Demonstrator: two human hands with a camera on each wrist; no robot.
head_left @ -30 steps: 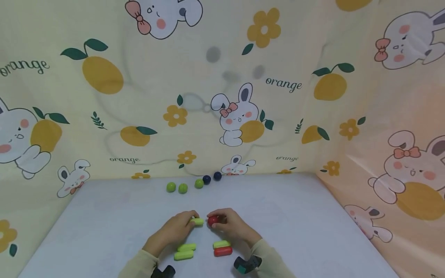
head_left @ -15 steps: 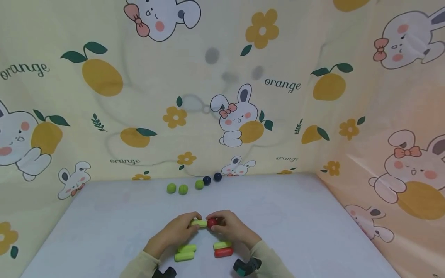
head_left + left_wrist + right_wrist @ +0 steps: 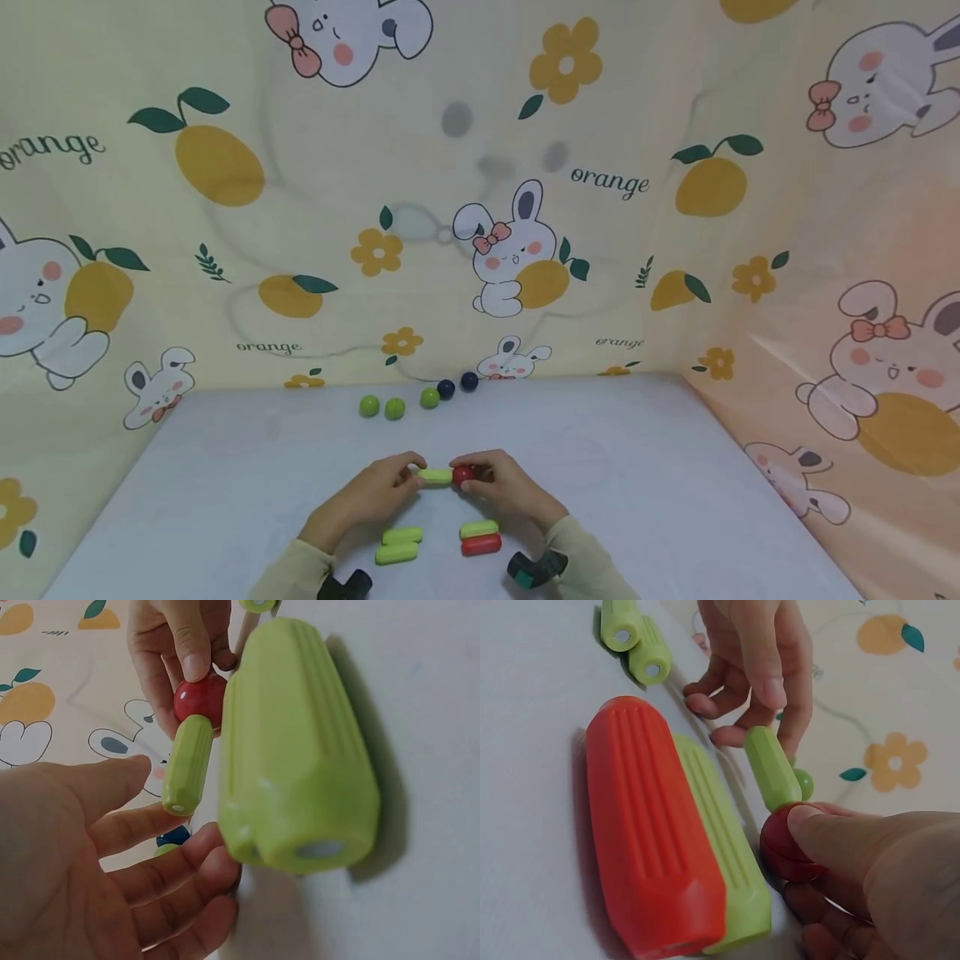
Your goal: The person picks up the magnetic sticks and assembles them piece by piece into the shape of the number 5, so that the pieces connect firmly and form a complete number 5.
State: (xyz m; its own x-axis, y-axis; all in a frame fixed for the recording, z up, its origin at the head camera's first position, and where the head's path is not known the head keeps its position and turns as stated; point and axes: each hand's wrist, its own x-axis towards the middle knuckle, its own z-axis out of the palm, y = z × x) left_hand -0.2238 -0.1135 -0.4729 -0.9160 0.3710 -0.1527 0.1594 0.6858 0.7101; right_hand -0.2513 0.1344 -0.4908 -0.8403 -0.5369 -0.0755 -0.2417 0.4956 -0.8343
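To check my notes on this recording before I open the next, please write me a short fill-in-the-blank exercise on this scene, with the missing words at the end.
1. The right hand pinches a ball whose colour is ____.
2. Touching that ball is the end of a rod coloured ____.
3. At the back of the table, the dark blue balls number ____.
4. Near them, the green balls number ____.

Missing words: red; green; two; three.
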